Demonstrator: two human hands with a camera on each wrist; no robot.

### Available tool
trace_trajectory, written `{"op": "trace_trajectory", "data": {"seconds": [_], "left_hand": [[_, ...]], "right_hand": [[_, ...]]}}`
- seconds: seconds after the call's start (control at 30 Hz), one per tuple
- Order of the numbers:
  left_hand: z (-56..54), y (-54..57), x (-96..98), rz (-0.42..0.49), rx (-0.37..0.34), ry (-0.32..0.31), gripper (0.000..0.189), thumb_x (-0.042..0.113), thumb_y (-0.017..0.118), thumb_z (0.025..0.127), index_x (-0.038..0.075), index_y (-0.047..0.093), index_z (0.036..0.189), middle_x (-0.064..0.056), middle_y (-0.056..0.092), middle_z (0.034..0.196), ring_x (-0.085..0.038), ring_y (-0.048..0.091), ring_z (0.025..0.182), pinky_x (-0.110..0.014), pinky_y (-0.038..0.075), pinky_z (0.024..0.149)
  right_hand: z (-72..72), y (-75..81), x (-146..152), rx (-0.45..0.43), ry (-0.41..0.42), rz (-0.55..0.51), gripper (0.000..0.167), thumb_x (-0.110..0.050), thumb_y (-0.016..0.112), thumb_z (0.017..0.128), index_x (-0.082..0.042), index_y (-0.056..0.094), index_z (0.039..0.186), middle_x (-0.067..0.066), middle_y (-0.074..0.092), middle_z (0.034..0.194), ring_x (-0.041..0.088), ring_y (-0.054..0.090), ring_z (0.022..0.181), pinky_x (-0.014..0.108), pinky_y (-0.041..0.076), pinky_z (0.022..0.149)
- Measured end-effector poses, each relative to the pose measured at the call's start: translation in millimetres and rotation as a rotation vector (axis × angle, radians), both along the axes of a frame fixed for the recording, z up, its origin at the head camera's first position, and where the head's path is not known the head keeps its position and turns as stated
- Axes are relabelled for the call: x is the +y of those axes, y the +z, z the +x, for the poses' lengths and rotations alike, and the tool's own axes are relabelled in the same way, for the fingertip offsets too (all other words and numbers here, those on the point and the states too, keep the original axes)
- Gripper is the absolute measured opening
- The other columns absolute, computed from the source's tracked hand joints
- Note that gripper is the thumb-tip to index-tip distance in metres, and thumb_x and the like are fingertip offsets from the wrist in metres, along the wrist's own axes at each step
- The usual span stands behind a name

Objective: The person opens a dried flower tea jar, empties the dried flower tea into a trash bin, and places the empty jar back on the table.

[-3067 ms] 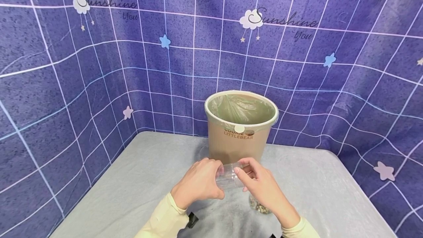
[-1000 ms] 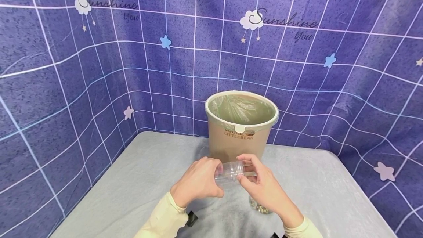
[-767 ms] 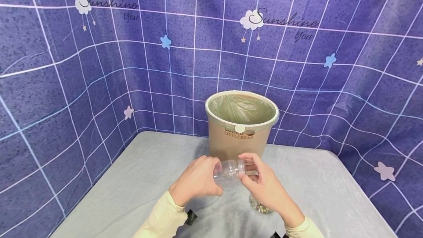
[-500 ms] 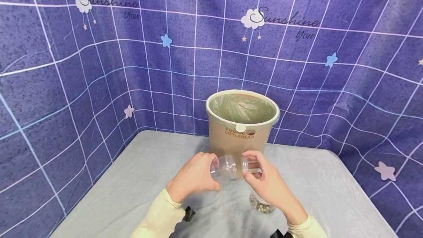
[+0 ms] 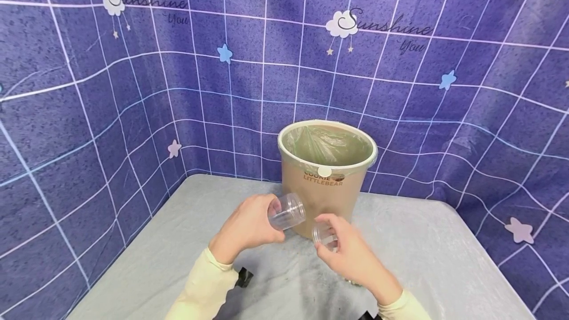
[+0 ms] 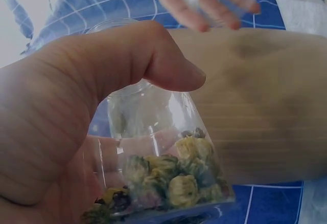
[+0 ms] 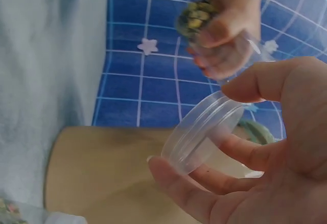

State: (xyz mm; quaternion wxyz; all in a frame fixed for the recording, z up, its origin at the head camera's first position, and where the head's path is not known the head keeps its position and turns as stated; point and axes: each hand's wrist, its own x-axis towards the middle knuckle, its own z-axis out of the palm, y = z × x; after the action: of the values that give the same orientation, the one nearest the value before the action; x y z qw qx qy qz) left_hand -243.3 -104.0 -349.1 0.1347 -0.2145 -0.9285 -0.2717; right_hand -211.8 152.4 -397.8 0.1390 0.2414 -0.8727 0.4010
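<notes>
My left hand (image 5: 249, 221) grips a clear plastic jar (image 5: 286, 211), tilted with its uncovered mouth to the right. Dried yellow-green flower buds (image 6: 179, 175) lie at the jar's bottom in the left wrist view; in the head view my fingers hide them. Lower and to the right, my right hand (image 5: 348, 251) holds a clear screw lid (image 7: 204, 129) by its edge, between thumb and fingertips. Lid and jar are apart. Beneath my right forearm, a second jar of dried flowers (image 5: 353, 282) is nearly all hidden.
A beige bin (image 5: 320, 196) with a green plastic liner (image 5: 329, 144) stands just behind my hands. It rests on the grey cloth-covered table (image 5: 213, 206). A blue grid-patterned curtain (image 5: 249, 83) surrounds the back and sides.
Earlier both hands were together on the jar with the lid on it. The lid has come off to the right; the left hand has moved left and up with the jar.
</notes>
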Motion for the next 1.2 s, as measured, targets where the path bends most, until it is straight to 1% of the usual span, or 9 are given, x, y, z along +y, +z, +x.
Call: {"op": "trace_trajectory", "data": {"seconds": [0.13,0.23,0.33,0.43,0.5,0.6,0.83,1.1,1.2], "left_hand": [[-0.4,3.0,-4.6,0.023,0.008,0.007,0.043,0.027,0.085,0.056,0.018,0.066,0.093,0.003,0.065,0.088,-0.014,0.058,0.08,-0.035,0.051,0.075],[-0.6,4.5,-7.2,0.036,0.024,-0.001,0.042,0.026,0.086,0.056,0.016,0.066,0.093,0.003,0.065,0.088,-0.014,0.058,0.08,-0.035,0.051,0.075],[-0.8,6.0,-9.9,0.046,0.038,0.004,0.041,0.024,0.085,0.056,0.015,0.067,0.092,0.003,0.066,0.087,-0.014,0.059,0.079,-0.035,0.051,0.074],[-0.8,7.4,-12.5,0.051,0.049,0.022,0.04,0.024,0.085,0.056,0.016,0.067,0.091,0.004,0.065,0.086,-0.014,0.059,0.08,-0.034,0.051,0.074],[-0.7,8.5,-14.1,0.053,0.054,0.029,0.039,0.024,0.085,0.057,0.018,0.066,0.09,0.004,0.066,0.086,-0.015,0.059,0.08,-0.034,0.051,0.073],[-0.9,9.5,-15.9,0.054,0.061,0.029,0.039,0.025,0.085,0.057,0.019,0.065,0.089,0.005,0.066,0.086,-0.015,0.059,0.08,-0.034,0.051,0.073],[-0.8,10.5,-19.8,0.061,0.058,0.039,0.037,0.023,0.084,0.057,0.021,0.063,0.087,0.005,0.065,0.085,-0.015,0.058,0.079,-0.033,0.05,0.072],[-0.4,10.9,-20.9,0.058,0.048,0.04,0.037,0.023,0.083,0.057,0.021,0.063,0.088,-0.001,0.068,0.089,-0.015,0.058,0.08,-0.033,0.05,0.072],[-0.4,11.0,-21.1,0.058,0.054,0.04,0.037,0.022,0.083,0.057,0.021,0.063,0.088,0.001,0.067,0.088,-0.015,0.058,0.08,-0.033,0.05,0.072]], "right_hand": [[1.1,-9.7,-8,0.077,-0.043,0.138,0.054,-0.015,0.079,0.082,-0.017,0.062,0.132,0.004,0.065,0.116,0.015,0.064,0.085,0.027,0.055,0.073],[1.5,-16.4,-13,0.101,-0.035,0.204,0.054,-0.017,0.08,0.081,-0.018,0.063,0.132,0.003,0.064,0.116,0.011,0.059,0.082,0.028,0.052,0.072],[0.9,-23.4,-16,0.118,-0.016,0.265,0.054,-0.019,0.08,0.081,-0.018,0.064,0.132,0.001,0.063,0.116,0.014,0.062,0.09,0.035,0.055,0.078],[-1.1,-31.3,-17,0.122,-0.002,0.317,0.055,-0.02,0.081,0.081,-0.016,0.063,0.133,0.002,0.064,0.118,0.019,0.064,0.104,0.042,0.055,0.091],[-2.4,-36.3,-17,0.104,0.0,0.347,0.057,-0.021,0.081,0.082,-0.016,0.062,0.135,0.002,0.063,0.12,0.021,0.064,0.11,0.044,0.055,0.094],[-5.0,-42.8,-18,0.065,0.013,0.372,0.058,-0.021,0.081,0.083,-0.014,0.061,0.137,0.004,0.062,0.123,0.024,0.063,0.113,0.047,0.054,0.096],[-11.0,-56.7,-19,-0.022,0.071,0.409,0.058,-0.021,0.081,0.083,-0.014,0.06,0.136,0.007,0.062,0.123,0.028,0.063,0.111,0.048,0.055,0.094],[-14.8,-68.7,-19,-0.001,0.067,0.451,0.057,-0.021,0.082,0.081,-0.012,0.062,0.134,0.007,0.063,0.124,0.028,0.065,0.112,0.047,0.054,0.097],[-15.3,-71.2,-20,0.031,0.06,0.459,0.055,-0.021,0.083,0.08,-0.012,0.063,0.131,0.007,0.064,0.122,0.027,0.065,0.111,0.046,0.054,0.096]]}}
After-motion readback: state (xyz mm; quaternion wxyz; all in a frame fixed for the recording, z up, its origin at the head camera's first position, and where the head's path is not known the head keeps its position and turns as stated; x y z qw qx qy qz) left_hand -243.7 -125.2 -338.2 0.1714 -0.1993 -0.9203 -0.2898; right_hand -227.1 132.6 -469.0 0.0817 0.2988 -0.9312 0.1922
